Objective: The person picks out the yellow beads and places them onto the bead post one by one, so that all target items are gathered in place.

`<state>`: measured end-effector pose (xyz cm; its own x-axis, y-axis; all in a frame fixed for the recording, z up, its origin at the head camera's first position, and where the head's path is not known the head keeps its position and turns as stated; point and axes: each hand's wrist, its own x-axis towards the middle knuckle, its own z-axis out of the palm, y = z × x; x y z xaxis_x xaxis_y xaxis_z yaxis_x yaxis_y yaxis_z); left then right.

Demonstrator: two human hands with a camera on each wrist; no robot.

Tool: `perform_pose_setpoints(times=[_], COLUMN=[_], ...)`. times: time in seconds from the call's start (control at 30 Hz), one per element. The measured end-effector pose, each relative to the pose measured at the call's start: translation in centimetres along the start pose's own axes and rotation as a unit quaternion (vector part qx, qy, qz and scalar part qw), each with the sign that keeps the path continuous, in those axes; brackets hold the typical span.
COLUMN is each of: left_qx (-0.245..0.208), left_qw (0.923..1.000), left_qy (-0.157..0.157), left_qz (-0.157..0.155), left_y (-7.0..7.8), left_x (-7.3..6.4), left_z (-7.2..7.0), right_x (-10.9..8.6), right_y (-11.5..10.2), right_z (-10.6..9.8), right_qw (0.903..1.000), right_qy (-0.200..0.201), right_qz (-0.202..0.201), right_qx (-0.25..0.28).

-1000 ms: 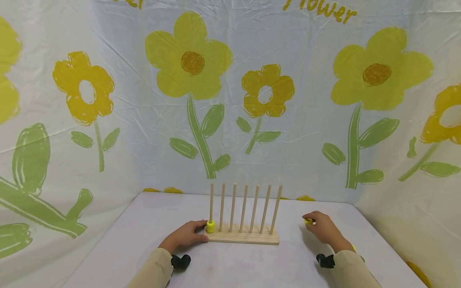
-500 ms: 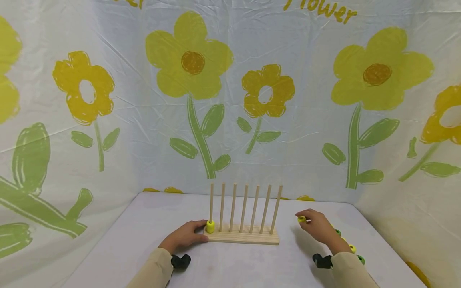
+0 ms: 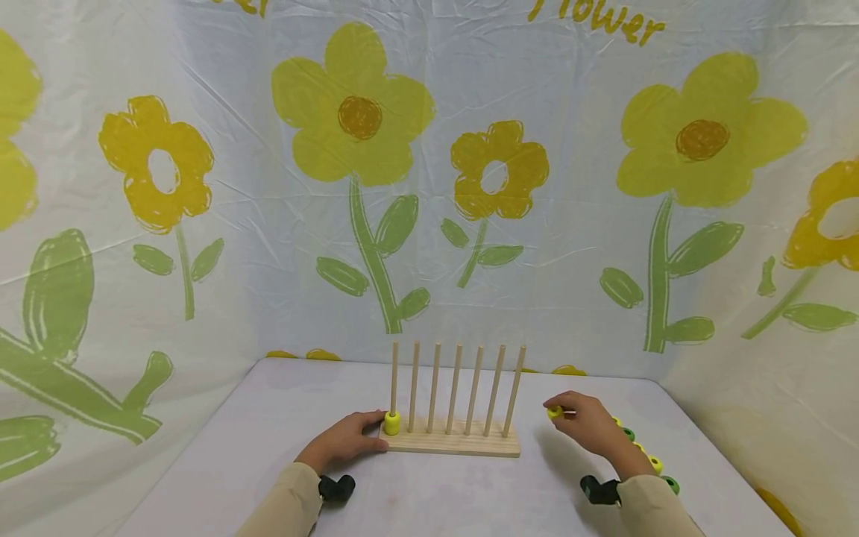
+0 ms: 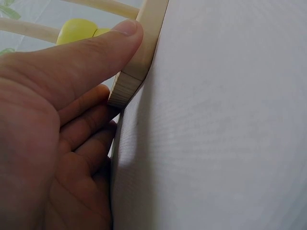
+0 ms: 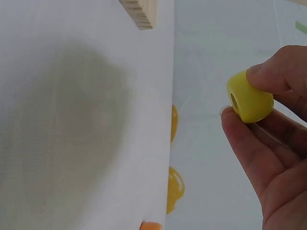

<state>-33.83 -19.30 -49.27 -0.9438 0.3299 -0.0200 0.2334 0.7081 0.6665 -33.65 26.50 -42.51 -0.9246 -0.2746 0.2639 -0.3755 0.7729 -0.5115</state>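
Note:
A pale wooden peg rack [image 3: 450,442] with a row of several upright pegs stands mid-table. Yellow beads [image 3: 392,423] sit at the foot of its leftmost peg; part of them is hidden by the thumb in the left wrist view. My left hand [image 3: 347,438] grips the rack's left end, with the thumb [image 4: 108,52] on the front side of the base and the fingers around the end. Right of the rack, above the table, my right hand [image 3: 585,422] pinches a rounded yellow bead [image 5: 250,98] between thumb and fingers, its hole showing.
Yellow and green beads, such as a green one [image 3: 672,485], lie in a line at the right, partly hidden by my right forearm. An orange piece [image 5: 151,225] peeks in at the bottom of the right wrist view. A flower-printed curtain [image 3: 537,283] borders the table [image 3: 443,500].
My right hand has moved left toward the rack with the yellow bead, uncovering more beads behind the forearm. My left hand and the rack have stayed put.

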Motion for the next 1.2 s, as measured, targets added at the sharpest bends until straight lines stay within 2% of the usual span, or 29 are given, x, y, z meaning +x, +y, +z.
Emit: perform_pose_setpoints(times=[0.17,0.33,0.57,0.8,1.0,1.2], left_qx=[-0.001,-0.001,0.004,-0.001,0.000,0.000], left_qw=[0.9999,1.0000,1.0000,1.0000,1.0000,1.0000], left_qy=[0.000,-0.001,-0.002,-0.001,-0.001,-0.001], left_qz=[-0.011,-0.009,-0.004,-0.004,-0.005,-0.007], left_y=[0.1,0.0,-0.4,-0.1,-0.1,0.0], left_x=[0.0,0.0,0.3,0.2,0.2,0.2], left_z=[0.0,0.1,0.2,0.0,0.0,0.0], right_x=[-0.2,-0.5,-0.8,-0.9,-0.9,-1.0], right_y=[-0.9,-1.9,-2.8,-4.1,-4.9,-5.6], right_z=[-0.1,-0.2,-0.6,-0.7,-0.4,-0.2], right_qw=[0.9998,0.9991,0.9950,0.9870,0.9869,0.9847], right_qy=[-0.005,-0.017,-0.044,-0.067,-0.071,-0.077], right_qz=[-0.003,-0.003,-0.050,-0.068,-0.067,-0.085], right_qx=[0.018,0.039,0.075,0.129,0.128,0.131])
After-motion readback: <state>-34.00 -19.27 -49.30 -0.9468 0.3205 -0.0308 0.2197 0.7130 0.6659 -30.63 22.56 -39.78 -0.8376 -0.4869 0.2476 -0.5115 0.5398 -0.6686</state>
